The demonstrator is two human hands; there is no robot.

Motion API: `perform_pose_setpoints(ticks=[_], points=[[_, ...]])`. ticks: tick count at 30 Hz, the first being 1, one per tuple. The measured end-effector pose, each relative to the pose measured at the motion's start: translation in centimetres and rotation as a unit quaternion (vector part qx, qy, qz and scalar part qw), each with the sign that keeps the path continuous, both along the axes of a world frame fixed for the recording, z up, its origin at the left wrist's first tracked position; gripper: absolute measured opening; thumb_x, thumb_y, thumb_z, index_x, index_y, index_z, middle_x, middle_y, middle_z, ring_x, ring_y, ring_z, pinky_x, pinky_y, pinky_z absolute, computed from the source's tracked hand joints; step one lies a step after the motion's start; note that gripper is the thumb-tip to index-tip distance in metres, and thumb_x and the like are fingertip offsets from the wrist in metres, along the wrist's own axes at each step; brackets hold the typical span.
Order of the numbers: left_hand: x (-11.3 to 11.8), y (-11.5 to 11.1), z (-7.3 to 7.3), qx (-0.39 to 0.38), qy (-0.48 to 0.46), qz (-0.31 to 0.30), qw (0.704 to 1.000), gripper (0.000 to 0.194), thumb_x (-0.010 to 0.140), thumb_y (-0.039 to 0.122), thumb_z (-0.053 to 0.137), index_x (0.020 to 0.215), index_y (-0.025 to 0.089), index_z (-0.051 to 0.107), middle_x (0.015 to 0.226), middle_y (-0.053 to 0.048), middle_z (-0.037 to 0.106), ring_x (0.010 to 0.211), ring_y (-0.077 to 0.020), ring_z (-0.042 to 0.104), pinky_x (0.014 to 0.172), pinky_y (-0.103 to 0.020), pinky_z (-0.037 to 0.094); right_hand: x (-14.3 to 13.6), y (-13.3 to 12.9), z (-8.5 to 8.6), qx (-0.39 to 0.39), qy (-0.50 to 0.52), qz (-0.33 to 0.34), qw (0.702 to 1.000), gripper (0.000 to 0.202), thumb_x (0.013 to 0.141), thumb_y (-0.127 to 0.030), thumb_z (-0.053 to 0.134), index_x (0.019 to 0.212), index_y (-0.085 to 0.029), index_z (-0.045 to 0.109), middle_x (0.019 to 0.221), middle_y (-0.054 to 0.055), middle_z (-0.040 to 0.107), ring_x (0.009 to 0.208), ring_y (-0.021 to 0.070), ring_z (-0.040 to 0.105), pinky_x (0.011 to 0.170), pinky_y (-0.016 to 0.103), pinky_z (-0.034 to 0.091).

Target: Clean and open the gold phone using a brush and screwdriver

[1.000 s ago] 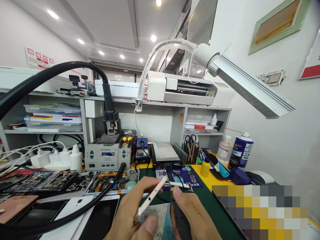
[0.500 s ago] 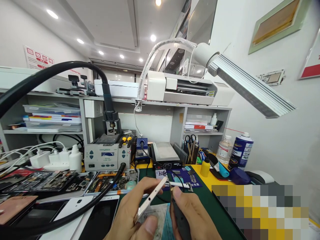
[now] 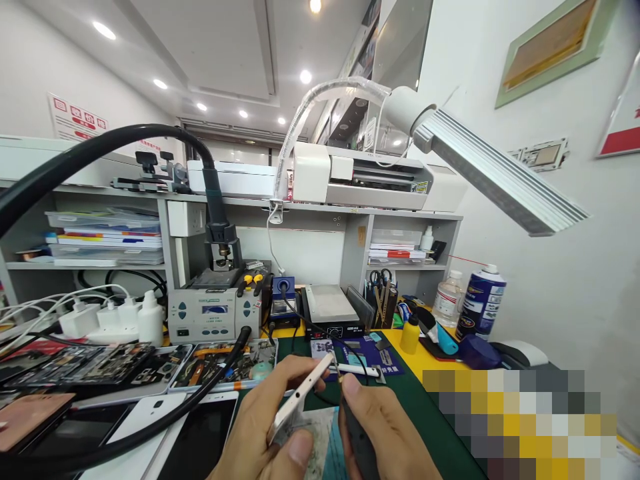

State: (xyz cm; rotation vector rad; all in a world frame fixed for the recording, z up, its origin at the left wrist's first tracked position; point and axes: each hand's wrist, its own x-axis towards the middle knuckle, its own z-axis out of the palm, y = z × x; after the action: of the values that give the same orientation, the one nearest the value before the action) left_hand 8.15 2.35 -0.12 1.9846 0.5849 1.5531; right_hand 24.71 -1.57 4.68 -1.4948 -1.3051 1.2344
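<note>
My left hand [image 3: 265, 417] is closed around a thin phone [image 3: 301, 398], which it holds tilted on edge. The phone's light-coloured side, with small holes in it, faces me. Pinched in my right hand [image 3: 383, 423] is a hand tool [image 3: 359, 433] with a dark grey handle, a brassy collar and a thin metal tip. That tip is at the phone's upper corner; I cannot tell whether it touches. Below the hands lies a worn pale and blue sheet [image 3: 325, 440] on a green mat [image 3: 425, 427]. The phone's far face is hidden from me.
Phones lie at the left, beside a white phone back [image 3: 140, 427]. A tray of parts [image 3: 205, 363], a hot-air station [image 3: 215, 317] and a heating plate [image 3: 327, 307] stand behind. A black hose [image 3: 200, 400] arches across the left. Bottles and a spray can [image 3: 481, 303] stand right.
Both hands keep their holds. The tool and the phone have shifted only very slightly; nothing has been let go or taken up.
</note>
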Motion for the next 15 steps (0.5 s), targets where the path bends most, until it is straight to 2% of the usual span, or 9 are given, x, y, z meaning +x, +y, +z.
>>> perform_pose_setpoints(ticks=[3,6,11,15], points=[[0.05,-0.01,0.15,0.000,-0.003,-0.003,1.000,0.050,0.092,0.060,0.047,0.124,0.023,0.058,0.107,-0.008,0.067,0.093,-0.0256,0.065,0.082,-0.036,0.053,-0.06,0.15,-0.07,-0.002,0.000,-0.006,1.000,0.071,0.074,-0.092,0.043,0.065,-0.023,0.054,0.048,-0.005,0.046,0.047,0.0130,0.049,0.051,0.027,0.038],[0.00,-0.04,0.11,-0.002,0.000,-0.001,1.000,0.051,0.092,0.061,0.048,0.124,0.023,0.057,0.109,-0.008,0.068,0.095,-0.0256,0.065,0.084,-0.036,0.052,-0.09,0.37,-0.53,0.007,0.009,0.002,1.000,0.073,0.072,-0.094,0.042,0.062,-0.022,0.053,0.046,-0.005,0.045,0.047,0.0124,0.048,0.054,0.027,0.039],[-0.21,-0.12,-0.27,-0.030,0.019,0.025,0.999,0.057,0.092,0.065,0.045,0.127,0.021,0.058,0.119,-0.013,0.066,0.103,-0.0307,0.063,0.088,-0.039,0.051,0.13,0.44,-0.88,0.021,0.000,-0.009,1.000,0.071,0.074,-0.092,0.043,0.060,-0.023,0.052,0.048,-0.004,0.048,0.051,0.0138,0.053,0.056,0.026,0.045],[-0.12,-0.20,-0.13,-0.023,0.001,0.000,1.000,0.051,0.092,0.061,0.049,0.128,0.026,0.058,0.117,-0.009,0.066,0.102,-0.0298,0.063,0.086,-0.036,0.051,0.15,0.31,-0.81,0.029,0.013,0.005,0.999,0.070,0.074,-0.090,0.046,0.057,-0.023,0.050,0.052,-0.004,0.049,0.050,0.0127,0.052,0.057,0.026,0.046]])
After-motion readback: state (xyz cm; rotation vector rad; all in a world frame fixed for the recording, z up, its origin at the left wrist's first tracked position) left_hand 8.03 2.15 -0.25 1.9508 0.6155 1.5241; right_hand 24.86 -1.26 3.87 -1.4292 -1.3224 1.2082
